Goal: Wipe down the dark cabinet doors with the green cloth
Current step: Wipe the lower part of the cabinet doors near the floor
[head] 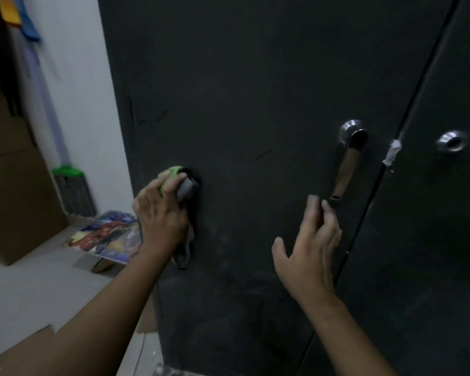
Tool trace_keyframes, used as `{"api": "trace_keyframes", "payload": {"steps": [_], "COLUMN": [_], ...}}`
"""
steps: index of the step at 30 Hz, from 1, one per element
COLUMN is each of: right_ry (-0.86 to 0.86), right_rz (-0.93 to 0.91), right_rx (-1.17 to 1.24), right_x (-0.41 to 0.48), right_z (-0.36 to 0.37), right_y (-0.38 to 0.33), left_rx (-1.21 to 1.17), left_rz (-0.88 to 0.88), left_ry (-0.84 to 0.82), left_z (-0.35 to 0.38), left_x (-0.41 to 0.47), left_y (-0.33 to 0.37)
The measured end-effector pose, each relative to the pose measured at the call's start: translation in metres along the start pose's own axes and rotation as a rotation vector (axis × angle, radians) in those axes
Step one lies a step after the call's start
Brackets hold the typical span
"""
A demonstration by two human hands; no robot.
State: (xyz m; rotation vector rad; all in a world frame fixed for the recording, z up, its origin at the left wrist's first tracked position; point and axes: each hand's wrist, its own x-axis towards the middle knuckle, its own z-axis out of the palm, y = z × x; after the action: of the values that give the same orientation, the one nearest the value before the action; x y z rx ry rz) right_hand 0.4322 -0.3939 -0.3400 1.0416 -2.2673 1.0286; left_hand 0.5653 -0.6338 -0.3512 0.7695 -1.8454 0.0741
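The dark left cabinet door (255,90) fills the middle of the view, and the right door (432,240) stands beside it past a thin gap. My left hand (160,215) presses a bunched green and grey cloth (174,175) against the left door near its left edge; a dark part of the cloth hangs below the hand. My right hand (310,245) is held up with its fingers apart, its fingertips at the lower end of the left door's metal lever handle (347,164). Whether those fingertips touch the handle is not clear.
A round metal fitting (451,141) sits on the right door, and a white blob (392,153) sticks at the gap between the doors. A green-headed mop (71,191) leans on the white wall at left, by cardboard boxes (14,185) and a colourful bag (109,237) on the floor.
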Motion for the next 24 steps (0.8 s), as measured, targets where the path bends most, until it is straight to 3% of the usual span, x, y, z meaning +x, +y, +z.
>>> {"api": "trace_keyframes", "payload": {"steps": [4,7,9,13,18,21,24], "right_ry": [-0.14,-0.186,-0.194,-0.167,-0.14,-0.124,-0.115], "right_rz": [-0.326,-0.333,-0.315,-0.299,-0.285,-0.292,-0.287], "right_rx": [-0.125,-0.14,-0.187,-0.258,-0.277,-0.263,-0.245], "right_x": [-0.005,-0.001,0.0,-0.004,-0.003,-0.002,-0.002], "right_z": [0.022,0.036,0.046,0.062,0.07,0.071,0.073], "right_y": [-0.012,-0.022,-0.025,-0.025,-0.023,-0.019,-0.019], "left_rx": [-0.069,-0.164,-0.217,-0.234,-0.214,-0.236,-0.242], "left_rz": [-0.319,-0.597,-0.657,-0.417,-0.158,-0.119,-0.124], "left_ry": [0.086,0.163,0.193,0.2,0.0,-0.066,-0.009], "left_z": [-0.009,-0.008,0.0,0.023,0.037,0.027,0.011], "left_x": [0.026,0.041,0.036,-0.004,-0.076,-0.083,-0.051], "left_y": [-0.029,-0.039,-0.038,-0.036,-0.055,-0.07,-0.064]}}
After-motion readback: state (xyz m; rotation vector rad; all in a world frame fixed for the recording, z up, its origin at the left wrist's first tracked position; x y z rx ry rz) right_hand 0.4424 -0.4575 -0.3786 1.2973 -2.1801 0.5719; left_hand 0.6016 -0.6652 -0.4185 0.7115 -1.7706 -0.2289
